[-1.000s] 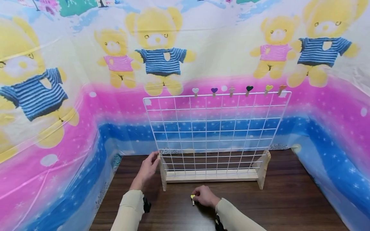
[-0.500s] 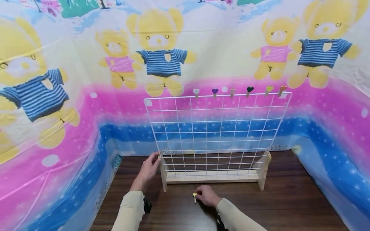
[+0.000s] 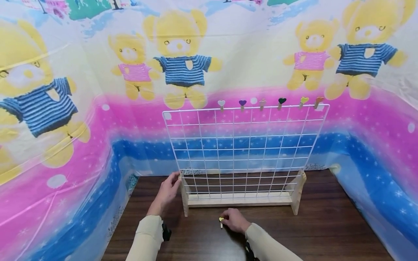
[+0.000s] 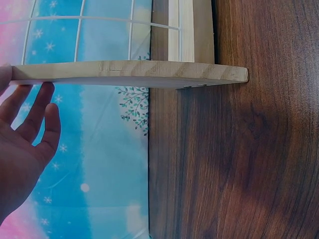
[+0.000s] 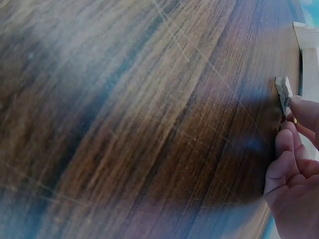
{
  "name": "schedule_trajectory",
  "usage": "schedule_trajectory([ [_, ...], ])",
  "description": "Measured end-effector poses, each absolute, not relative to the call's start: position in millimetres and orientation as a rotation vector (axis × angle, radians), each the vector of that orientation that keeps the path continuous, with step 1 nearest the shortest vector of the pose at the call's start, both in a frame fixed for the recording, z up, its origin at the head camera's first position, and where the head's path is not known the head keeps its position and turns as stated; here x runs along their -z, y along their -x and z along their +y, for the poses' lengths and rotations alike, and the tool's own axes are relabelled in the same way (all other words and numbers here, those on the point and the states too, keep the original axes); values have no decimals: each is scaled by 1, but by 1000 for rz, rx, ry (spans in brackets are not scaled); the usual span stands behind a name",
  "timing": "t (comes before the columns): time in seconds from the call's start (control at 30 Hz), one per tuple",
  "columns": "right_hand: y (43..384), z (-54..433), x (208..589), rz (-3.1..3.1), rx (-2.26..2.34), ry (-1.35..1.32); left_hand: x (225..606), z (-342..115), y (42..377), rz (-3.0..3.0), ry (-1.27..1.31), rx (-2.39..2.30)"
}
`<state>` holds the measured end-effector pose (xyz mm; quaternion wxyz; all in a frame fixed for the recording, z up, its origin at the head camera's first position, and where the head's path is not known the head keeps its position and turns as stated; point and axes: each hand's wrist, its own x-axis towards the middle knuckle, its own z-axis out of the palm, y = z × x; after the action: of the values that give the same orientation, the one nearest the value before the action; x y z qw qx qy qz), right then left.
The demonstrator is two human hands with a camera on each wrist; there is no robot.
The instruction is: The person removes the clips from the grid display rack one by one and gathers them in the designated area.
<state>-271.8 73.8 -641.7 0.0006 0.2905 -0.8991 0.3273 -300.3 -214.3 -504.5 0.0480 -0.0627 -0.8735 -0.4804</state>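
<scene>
Right wrist and head views show the thumb and fingers (image 5: pixel 285 141) of the right hand (image 5: pixel 298 184) curled, and between their tips a small pale wooden clothespin with a yellow heart (image 3: pixel 221 222) is pinched. It is held low over the dark brown wood-grain bench (image 3: pixel 316 226), in front of the stand, with its heart turned toward the stand and its narrow leg pointed away from it; whether the bench is touched by it cannot be told. By the thumb and fingertips of the left hand (image 4: pixel 22 149), the upper end of the pale wooden left upright (image 4: pixel 134 69) is held. That upright is joined by a pale wooden crosspiece (image 3: pixel 240 200) to a matching right upright (image 3: pixel 298 192), and between them a white wire grid panel (image 3: pixel 233 148) is held up. Along its top bar, from left to right, six heart-topped clips are set: white (image 3: pixel 221 103), purple (image 3: pixel 242 102), pale pink (image 3: pixel 262 102), dark green (image 3: pixel 282 100), yellow (image 3: pixel 304 100) and orange (image 3: pixel 319 99), the last near the corner. Both forearms are covered by cream sleeves (image 3: pixel 147 232). Around the bench, a cloth backdrop (image 3: pixel 241 69) printed with yellow bears is hung, banded pink and blue lower down.
</scene>
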Motion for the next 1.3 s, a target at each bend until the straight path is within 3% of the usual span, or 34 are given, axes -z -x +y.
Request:
schedule_trajectory([
  [0.57, 274, 93, 625, -2873, -1078, -901, 504, -214, 301, -2673, 192, 1446],
  [1.3, 267, 120, 502, -2685, -1032, -1100, 507, -213, 301, -2677, 162, 1453],
])
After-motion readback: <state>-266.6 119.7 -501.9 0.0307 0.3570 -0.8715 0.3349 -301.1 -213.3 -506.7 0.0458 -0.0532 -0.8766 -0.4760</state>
